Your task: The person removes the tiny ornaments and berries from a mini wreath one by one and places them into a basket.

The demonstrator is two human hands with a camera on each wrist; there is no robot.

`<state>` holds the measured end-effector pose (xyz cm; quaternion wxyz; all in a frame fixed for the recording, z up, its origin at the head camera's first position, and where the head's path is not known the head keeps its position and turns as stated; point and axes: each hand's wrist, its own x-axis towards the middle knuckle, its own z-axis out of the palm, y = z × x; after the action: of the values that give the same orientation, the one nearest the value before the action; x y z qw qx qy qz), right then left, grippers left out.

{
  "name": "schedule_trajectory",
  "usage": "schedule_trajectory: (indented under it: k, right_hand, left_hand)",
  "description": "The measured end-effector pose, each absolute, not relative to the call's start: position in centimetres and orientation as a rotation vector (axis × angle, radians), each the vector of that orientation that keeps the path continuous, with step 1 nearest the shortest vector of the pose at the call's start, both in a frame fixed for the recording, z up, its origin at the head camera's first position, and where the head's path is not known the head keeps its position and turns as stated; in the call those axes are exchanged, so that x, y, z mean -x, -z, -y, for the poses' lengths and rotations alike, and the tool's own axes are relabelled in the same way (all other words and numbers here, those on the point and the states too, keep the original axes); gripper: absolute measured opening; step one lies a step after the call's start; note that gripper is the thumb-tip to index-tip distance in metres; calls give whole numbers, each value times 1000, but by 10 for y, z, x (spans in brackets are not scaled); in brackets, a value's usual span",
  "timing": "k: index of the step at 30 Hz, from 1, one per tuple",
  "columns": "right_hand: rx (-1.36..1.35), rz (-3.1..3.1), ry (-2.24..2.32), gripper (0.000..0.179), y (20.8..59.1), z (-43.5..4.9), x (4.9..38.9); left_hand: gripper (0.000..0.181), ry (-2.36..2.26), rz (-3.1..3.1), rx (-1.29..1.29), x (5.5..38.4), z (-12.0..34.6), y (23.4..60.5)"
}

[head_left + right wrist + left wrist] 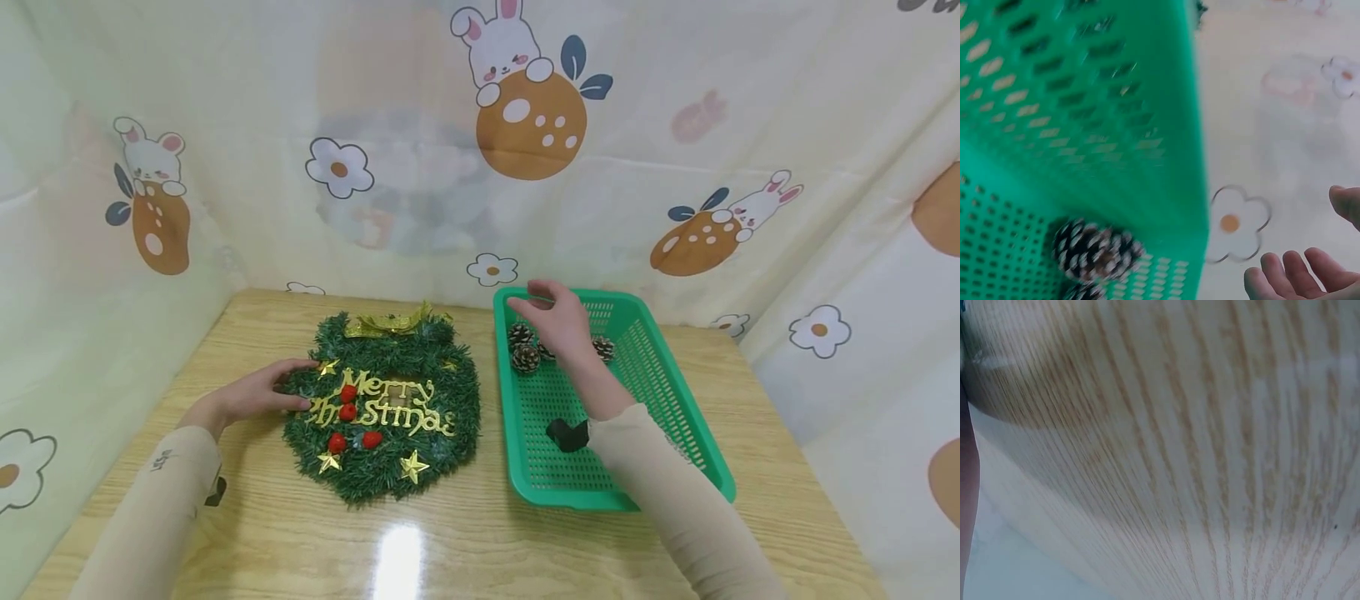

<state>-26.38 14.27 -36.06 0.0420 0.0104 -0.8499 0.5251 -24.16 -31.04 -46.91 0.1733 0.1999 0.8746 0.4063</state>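
A green Christmas wreath [457, 400] lies flat on the table, with gold "Merry Christmas" lettering, gold stars, red berries and a gold bow [386, 323]. My left hand [262, 390] touches the wreath's left edge, thumb and fingers spread apart. Over the far left part of a green plastic basket [682, 417] my right hand [558, 321] hovers with nothing in it. Its fingers and thumb are apart, as the right wrist view also shows. Several pine cones [526, 358] sit in the basket's far end, partly hidden by that hand. The left wrist view catches mostly wood grain.
The wood-grain table [442, 542] bears the wreath at left and the basket at right. Behind and along both sides hangs a pale curtain [405, 108] printed with rabbits and flowers. Black straps [567, 435] sit at the wrists.
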Motion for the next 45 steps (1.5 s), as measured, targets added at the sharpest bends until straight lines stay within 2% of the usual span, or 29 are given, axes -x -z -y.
schedule_trajectory:
  k: [18,33,45]
  right_hand:
    - [-351,2472,-1717,49,342,-84,207]
    - [-584,2562,-1587,54,368,-40,176]
    - [-592,2672,-1538,58,396,-19,158]
  left_hand:
    - [70,-1144,-2495,-579,244,313,475]
    - [71,-1151,-2498,-606,245,314,474]
    - [72,-1143,-2505,-587,245,316,475]
